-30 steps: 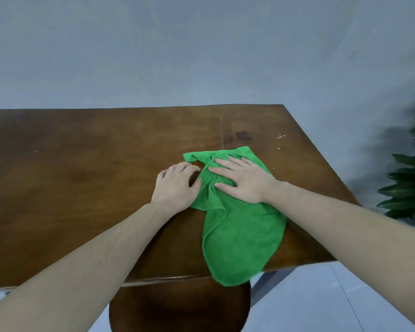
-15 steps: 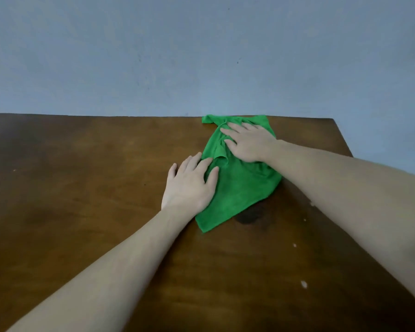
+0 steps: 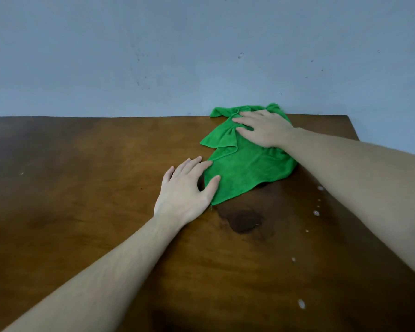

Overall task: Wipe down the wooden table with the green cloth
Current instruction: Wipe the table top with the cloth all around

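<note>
- Near edge of wooden table (image 3: pixel 82 224): bare brown top, a few pale specks (image 3: pixel 316 213) strung along the right side, one dark stain (image 3: pixel 244 222) just short of the cloth's near corner.
- Left hand (image 3: pixel 185 190): flat, fingers spread wide and straight, gripping nothing. Fingertips and thumb lie on the near-left edge of the green cloth (image 3: pixel 247 164); palm rests on wood.
- Green cloth, mid to far right of the table: soft, limp, light, likely microfibre. Lies rumpled, one flap folded over at left, far end bunched against the wall (image 3: pixel 201 56).
- Handling, by judgement: it will not slide as one stiff piece; pushed from one spot it bunches. Best pressed flat under a broad palm near its middle, or gathered into a pad first.
- Right hand (image 3: pixel 264 130), farthest out: palm down on the far part of the cloth, fingers straight and pressing, nothing clasped.
</note>
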### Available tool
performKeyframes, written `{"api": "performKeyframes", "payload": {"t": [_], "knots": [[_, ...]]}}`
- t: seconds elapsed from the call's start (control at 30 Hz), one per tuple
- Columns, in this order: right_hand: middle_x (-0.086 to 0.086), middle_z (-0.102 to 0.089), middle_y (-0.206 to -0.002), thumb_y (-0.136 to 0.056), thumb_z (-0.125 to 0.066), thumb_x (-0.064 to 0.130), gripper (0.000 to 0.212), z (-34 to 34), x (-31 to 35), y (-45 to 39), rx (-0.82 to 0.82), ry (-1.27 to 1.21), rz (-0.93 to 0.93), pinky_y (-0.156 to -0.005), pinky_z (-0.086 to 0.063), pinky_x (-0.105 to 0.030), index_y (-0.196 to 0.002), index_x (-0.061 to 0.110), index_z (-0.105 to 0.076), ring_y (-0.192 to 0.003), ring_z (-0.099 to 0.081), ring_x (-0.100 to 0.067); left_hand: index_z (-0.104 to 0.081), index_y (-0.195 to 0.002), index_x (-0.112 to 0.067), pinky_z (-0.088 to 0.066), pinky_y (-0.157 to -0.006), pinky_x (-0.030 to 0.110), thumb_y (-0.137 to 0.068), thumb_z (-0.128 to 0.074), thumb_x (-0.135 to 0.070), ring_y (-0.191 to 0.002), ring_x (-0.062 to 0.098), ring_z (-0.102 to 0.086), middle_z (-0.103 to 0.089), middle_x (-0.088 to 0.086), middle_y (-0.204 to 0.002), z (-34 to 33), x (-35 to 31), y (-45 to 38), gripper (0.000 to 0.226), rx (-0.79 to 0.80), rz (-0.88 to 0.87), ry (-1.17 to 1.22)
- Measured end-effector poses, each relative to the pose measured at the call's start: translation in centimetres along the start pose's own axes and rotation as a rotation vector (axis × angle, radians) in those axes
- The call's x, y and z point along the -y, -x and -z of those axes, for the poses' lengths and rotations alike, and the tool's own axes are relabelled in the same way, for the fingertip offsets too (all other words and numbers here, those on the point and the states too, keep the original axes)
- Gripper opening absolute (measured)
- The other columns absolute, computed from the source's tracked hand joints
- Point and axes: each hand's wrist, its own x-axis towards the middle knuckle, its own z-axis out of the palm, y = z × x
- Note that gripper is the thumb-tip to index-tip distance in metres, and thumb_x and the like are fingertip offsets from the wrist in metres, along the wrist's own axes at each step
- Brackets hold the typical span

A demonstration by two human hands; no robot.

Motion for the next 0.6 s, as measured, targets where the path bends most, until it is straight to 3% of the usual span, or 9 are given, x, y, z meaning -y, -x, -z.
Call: {"api": "performKeyframes", "payload": {"t": [0.13, 0.33, 0.43, 0.5, 0.6], "knots": [[0.007, -0.011, -0.167, -0.099, -0.017, 0.063, 0.064, -0.5, 1.1, 2.7, 0.006, -0.001, -0.116, -0.123, -0.011, -0.049, -0.158, 0.039, -0.017, -0.153, -0.013, -0.025, -0.04, -0.145, -0.039, -0.011, -0.122, 0.043, -0.094, -0.028, -0.065, -0.146, 0.008, -0.024, -0.039, -0.013, -0.154, 0.3, -0.1, 0.1, 0.059, -0.008, -0.008, 0.058], [0.003, -0.002, -0.168, -0.102, -0.016, 0.057, 0.063, -0.9, 5.6, 9.2, 0.045, 0.008, -0.108, -0.124, -0.003, -0.047, -0.16, 0.032, -0.01, -0.154, -0.005, -0.027, -0.049, -0.136, -0.036, -0.019, -0.12, 0.047, -0.096, -0.032, -0.058, -0.133, 0.009, -0.044, -0.054, -0.012, -0.141, 1.1, -0.3, 0.5, 0.05, -0.042, 0.003, 0.31], [0.002, -0.003, -0.168, -0.103, -0.018, 0.054, 0.063, -1.5, 8.8, 13.2, 0.042, 0.004, -0.085, -0.124, -0.003, -0.045, -0.16, 0.029, -0.011, -0.154, -0.005, -0.027, -0.052, -0.136, -0.03, -0.031, -0.114, 0.038, -0.1, -0.036, -0.049, -0.13, 0.013, -0.047, -0.053, -0.008, -0.142, 1.8, -0.2, 1.9, 0.043, -0.018, -0.017, 0.416], [0.002, -0.003, -0.168, -0.103, -0.019, 0.056, 0.064, -1.7, 11.1, 16.1, 0.05, -0.005, -0.06, -0.124, -0.003, -0.045, -0.16, 0.029, -0.012, -0.154, -0.005, -0.027, -0.052, -0.137, -0.027, -0.035, -0.11, 0.033, -0.102, -0.037, -0.045, -0.13, 0.013, -0.047, -0.051, -0.006, -0.143, 2.3, 0.1, 3.7, 0.042, 0.034, -0.067, 0.414], [0.003, -0.003, -0.168, -0.102, -0.02, 0.059, 0.065, -1.9, 14.3, 21.0, 0.057, -0.009, -0.034, -0.124, -0.003, -0.045, -0.16, 0.029, -0.013, -0.154, -0.004, -0.025, -0.055, -0.136, -0.024, -0.034, -0.112, 0.036, -0.103, -0.036, -0.043, -0.131, 0.015, -0.047, -0.054, -0.004, -0.14, 2.8, 0.8, 7.5, 0.042, 0.088, -0.195, 0.285]]}}
